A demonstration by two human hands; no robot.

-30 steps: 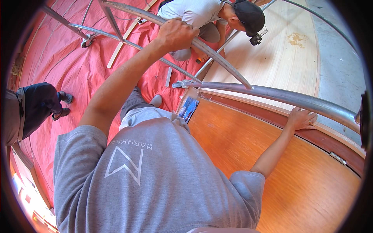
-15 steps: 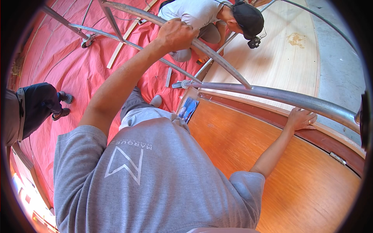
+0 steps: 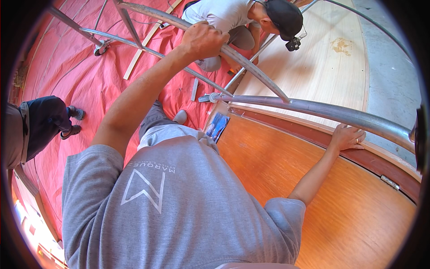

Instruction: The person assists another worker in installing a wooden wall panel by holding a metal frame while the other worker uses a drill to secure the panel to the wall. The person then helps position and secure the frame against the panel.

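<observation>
One hand, the left hand (image 3: 204, 40), is gripping a bar (image 3: 257, 71), its fingers clamped together around the metal. The right hand (image 3: 347, 136), with a ring (image 3: 357, 141) on one finger, is resting on a jamb (image 3: 286, 127); its fingers are bending over the edge, though I cannot tell how firmly they are pressing. The bar is curving ahead of the person, joining a thicker rail (image 3: 340, 112) that is crossing above the jamb. Under the right forearm, an orange-brown door (image 3: 313, 188) is lying beside the jamb, a hinge (image 3: 389, 182) showing at their seam. Beyond the rail, a pale panel (image 3: 322, 71) is bearing a tan stain (image 3: 341, 45). A co-worker in a black cap (image 3: 284, 18) is bending beside that panel, a small camera (image 3: 293, 44) hanging before the face. Red sheeting (image 3: 89, 76) is covering the floor leftward, where a wood strip (image 3: 134, 62) is lying near a caster (image 3: 101, 47). Another person in dark trousers (image 3: 45, 125) is standing at the far left.
</observation>
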